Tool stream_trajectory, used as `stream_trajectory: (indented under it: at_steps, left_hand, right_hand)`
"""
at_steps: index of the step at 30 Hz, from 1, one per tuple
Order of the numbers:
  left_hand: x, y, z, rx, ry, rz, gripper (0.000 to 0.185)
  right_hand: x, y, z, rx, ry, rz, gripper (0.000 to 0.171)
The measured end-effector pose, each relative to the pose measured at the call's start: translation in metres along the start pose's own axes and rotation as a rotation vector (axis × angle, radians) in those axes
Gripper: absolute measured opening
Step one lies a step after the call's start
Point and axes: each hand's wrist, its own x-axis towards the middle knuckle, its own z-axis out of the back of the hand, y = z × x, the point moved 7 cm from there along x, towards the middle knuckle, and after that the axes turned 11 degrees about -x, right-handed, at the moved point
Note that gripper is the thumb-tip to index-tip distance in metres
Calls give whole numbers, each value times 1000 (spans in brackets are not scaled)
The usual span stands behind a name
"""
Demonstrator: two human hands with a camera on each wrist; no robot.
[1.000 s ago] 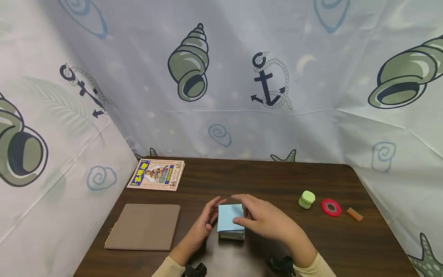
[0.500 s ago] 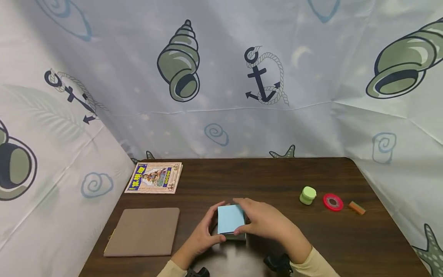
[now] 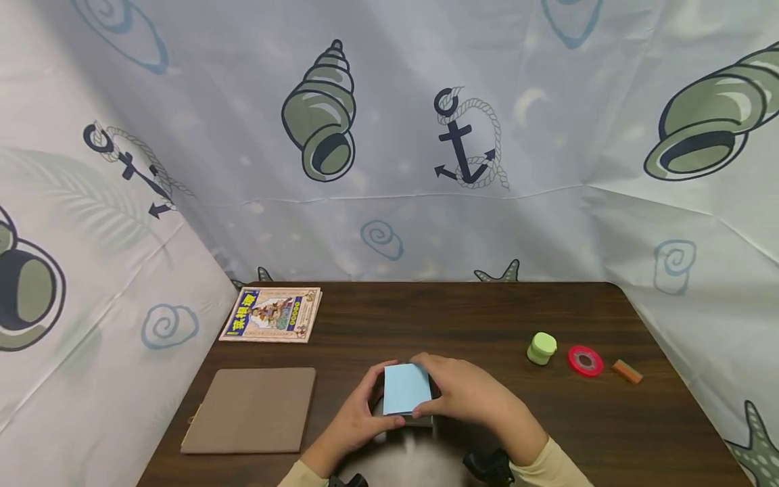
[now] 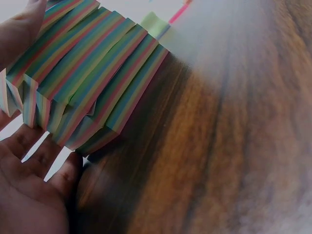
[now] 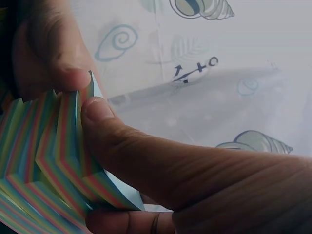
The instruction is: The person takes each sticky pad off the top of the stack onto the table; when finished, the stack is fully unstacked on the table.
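A tall stack of sticky notes (image 3: 408, 389), light blue on top, stands at the table's near middle in the head view. Its sides show bands of several colours, and its pads sit unevenly on one another in the left wrist view. My left hand (image 3: 356, 416) grips the stack from the left, thumb at the near side, fingers partly hidden behind it. From the right, my right hand (image 3: 465, 389) holds the upper part, with its thumb (image 5: 100, 114) on the near edge. The two thumbs are close together in the right wrist view.
On the dark wooden table (image 3: 456, 318), a brown notebook (image 3: 249, 410) lies left, with an illustrated booklet (image 3: 270, 314) behind it. To the right are a light green lidded container (image 3: 541, 348), a red ring-shaped item (image 3: 573, 357) and a small orange block (image 3: 627, 371). Printed cloth (image 3: 389, 135) hangs behind.
Both hands have closed in around the stack of sticky notes. The left thumb has come round to its near side. The top blue note now sits squarer, and the head view has shifted slightly.
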Motion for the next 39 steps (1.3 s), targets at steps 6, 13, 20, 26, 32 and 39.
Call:
stream_trajectory:
  at_steps: [6,13,20,26,32,39]
  left_hand:
    - [-1,0,0,10,-13,17,93]
    - [-4,-2,1,30,-23,38,87]
    - [-2,1,5,64,-51,63,90]
    - [0,3,4,44,-35,63,90]
    - [2,1,4,12,-34,68,88]
    - [2,2,4,13,-51,54,89]
  right_hand:
    - [-1,-4,3,-6,-15,-10,79]
    - [-2,-5,11,-49,-67,-22,78]
    - [-2,-6,19,-35,-151,-22,74]
    - [-3,-9,24,39,-208,23,61]
    - [4,-15,28,286,-290,92,53]
    - [21,-58,-5,1060,-403,172,56]
